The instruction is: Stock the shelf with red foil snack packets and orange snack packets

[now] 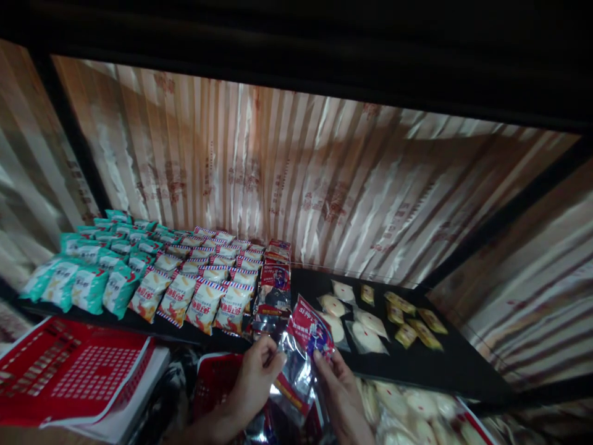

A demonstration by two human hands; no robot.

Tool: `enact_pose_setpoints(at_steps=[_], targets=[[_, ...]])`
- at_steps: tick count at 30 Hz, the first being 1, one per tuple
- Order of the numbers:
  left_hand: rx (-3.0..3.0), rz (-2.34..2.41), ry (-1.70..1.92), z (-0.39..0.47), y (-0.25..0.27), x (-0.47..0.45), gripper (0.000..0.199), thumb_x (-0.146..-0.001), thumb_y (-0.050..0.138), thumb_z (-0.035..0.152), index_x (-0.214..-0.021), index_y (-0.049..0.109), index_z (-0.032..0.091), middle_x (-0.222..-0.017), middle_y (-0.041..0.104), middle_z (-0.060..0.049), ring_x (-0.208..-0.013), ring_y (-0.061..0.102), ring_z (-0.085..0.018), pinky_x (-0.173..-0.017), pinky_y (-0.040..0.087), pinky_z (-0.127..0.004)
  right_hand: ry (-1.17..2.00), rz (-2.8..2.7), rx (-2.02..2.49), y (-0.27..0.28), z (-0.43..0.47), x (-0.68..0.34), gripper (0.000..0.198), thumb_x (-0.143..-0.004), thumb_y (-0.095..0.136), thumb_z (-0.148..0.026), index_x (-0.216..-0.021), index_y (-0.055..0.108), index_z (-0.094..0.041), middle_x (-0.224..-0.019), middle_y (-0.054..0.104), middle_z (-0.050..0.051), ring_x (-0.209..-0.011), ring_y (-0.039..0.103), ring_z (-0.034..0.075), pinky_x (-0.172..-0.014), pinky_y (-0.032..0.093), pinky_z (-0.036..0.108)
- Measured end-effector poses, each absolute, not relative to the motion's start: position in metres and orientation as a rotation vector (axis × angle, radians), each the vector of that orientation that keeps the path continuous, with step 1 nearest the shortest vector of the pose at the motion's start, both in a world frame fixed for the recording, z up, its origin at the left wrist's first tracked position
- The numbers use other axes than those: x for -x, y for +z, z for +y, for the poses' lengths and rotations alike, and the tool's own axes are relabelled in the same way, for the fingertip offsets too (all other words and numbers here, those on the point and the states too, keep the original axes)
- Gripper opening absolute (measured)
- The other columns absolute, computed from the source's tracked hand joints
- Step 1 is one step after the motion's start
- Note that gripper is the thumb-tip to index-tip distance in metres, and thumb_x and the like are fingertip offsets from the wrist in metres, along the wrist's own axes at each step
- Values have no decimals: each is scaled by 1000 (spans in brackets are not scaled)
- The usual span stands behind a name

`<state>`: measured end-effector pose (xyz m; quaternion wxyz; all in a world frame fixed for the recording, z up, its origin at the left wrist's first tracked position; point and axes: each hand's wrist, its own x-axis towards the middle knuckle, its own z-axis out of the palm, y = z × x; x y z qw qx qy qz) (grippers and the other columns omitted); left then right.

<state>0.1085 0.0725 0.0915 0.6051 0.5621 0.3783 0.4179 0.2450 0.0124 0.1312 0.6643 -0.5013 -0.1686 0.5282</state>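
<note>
A shiny red, purple and silver snack packet (309,330) is held up in front of the black shelf, tilted. My right hand (343,392) grips its right edge, the thumb lying on the front. At the packet's left edge, my left hand (257,377) is closed with thumb and fingers pinched together on it. Behind the packet, a column of similar red packets (274,287) lies on the shelf. More silvery packaging (260,428) shows below my hands, partly hidden by them.
White-and-red snack bags (204,303) and teal bags (88,289) stand in rows on the left. Round pale wrapped cakes (368,337) and small yellow packets (424,334) lie on the black shelf (445,368). Below are a red basket (74,364) and a container of pale wrapped cakes (421,405).
</note>
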Motion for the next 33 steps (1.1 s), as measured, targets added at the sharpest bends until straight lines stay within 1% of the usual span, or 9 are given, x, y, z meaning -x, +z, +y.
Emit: enact_pose_setpoints(at_steps=[3, 6, 9, 14, 19, 22, 24, 28, 33], targets=[[-1301, 914, 965, 91, 94, -116, 20, -75, 58, 35, -69, 46, 20, -64, 51, 3, -64, 50, -12, -60, 39, -23, 1091, -465, 1184, 131, 34, -250, 62, -59, 80, -43, -115, 57, -27, -90, 73, 4, -84, 68, 27, -71, 54, 38], [-1279, 854, 940, 110, 103, -121, 17, -75, 59, 32, -85, 53, 19, -84, 62, -2, -81, 59, -17, -73, 45, -26, 992, -578, 1217, 137, 65, -261, 65, -59, 79, -44, -116, 55, -27, -90, 73, 3, -83, 67, 25, -71, 53, 36], [-1240, 899, 909, 130, 112, -127, 32, -76, 58, 23, -107, 52, 20, -105, 63, -6, -96, 59, -19, -84, 45, -28, 944, -675, 1219, 148, 101, -272, 68, -59, 79, -43, -120, 52, -27, -95, 72, 3, -83, 67, 23, -73, 53, 36], [-1236, 1000, 985, 167, 119, -144, 57, -73, 53, 7, -127, 44, 21, -118, 58, -8, -103, 58, -19, -84, 46, -27, 905, -711, 1224, 155, 169, -291, 78, -55, 78, -39, -126, 47, -26, -90, 71, 1, -78, 66, 21, -71, 52, 34], [-1311, 1158, 1024, 211, 119, -164, 34, -74, 52, 7, -106, 61, 17, -111, 63, -8, -101, 59, -19, -86, 45, -28, 816, -745, 1301, 143, 232, -308, 85, -54, 74, -36, -132, 42, -24, -82, 69, -1, -70, 63, 18, -66, 51, 30], [-1334, 1251, 1026, 235, 121, -172, 30, -75, 48, 4, -99, 63, 16, -105, 65, -7, -98, 60, -18, -86, 45, -27, 804, -790, 1351, 132, 260, -315, 92, -56, 70, -37, -139, 32, -23, -81, 67, -2, -68, 62, 17, -65, 51, 30], [-1353, 1269, 1027, 248, 123, -175, 30, -74, 47, 2, -95, 64, 16, -103, 66, -7, -97, 60, -19, -85, 44, -28, 767, -879, 1402, 125, 276, -319, 84, -60, 66, -39, -137, 36, -22, -84, 67, -1, -71, 62, 17, -67, 51, 30], [-1418, 1295, 1023, 270, 128, -180, 27, -71, 48, 2, -84, 67, 15, -96, 67, -9, -96, 59, -21, -85, 42, -30, 650, -1016, 1515, 114, 305, -326, 55, -66, 57, -42, -116, 59, -20, -91, 68, 3, -78, 63, 18, -72, 51, 31], [-1465, 1301, 1021, 294, 124, -185, 22, -68, 49, 2, -72, 67, 16, -80, 67, -5, -89, 60, -20, -78, 42, -27, 557, -1097, 1620, 107, 332, -333, 42, -68, 55, -36, -107, 65, -22, -91, 70, 1, -83, 62, 18, -75, 50, 31]])
